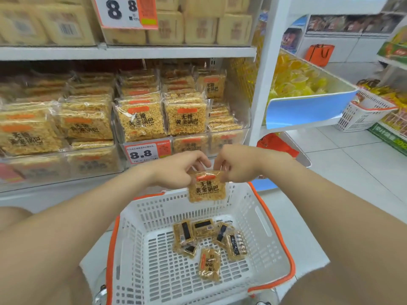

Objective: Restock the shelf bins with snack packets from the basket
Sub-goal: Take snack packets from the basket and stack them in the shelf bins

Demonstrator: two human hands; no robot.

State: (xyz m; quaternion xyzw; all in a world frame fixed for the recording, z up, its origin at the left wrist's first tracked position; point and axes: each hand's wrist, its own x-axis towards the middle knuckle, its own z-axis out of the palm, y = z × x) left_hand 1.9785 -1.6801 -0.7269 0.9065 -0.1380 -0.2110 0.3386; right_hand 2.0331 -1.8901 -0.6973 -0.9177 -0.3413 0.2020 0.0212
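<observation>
A square packet of golden rice crackers (207,189) with black lettering hangs above the far rim of the white basket (262,219). My left hand (176,168) pinches its top left corner and my right hand (233,164) pinches its top right corner. Several more packets (209,241) lie on the basket floor, most with their backs up. Just beyond my hands, the clear shelf bin (229,133) is stacked with the same packets, standing in rows behind an 8.8 price tag (147,152).
The basket has orange trim and sits below me between my arms. A white shelf upright (264,84) stands right of the bins, beside a blue-fronted tray of yellow sweets (308,106). Another white basket (361,115) sits on the tiled aisle floor at right.
</observation>
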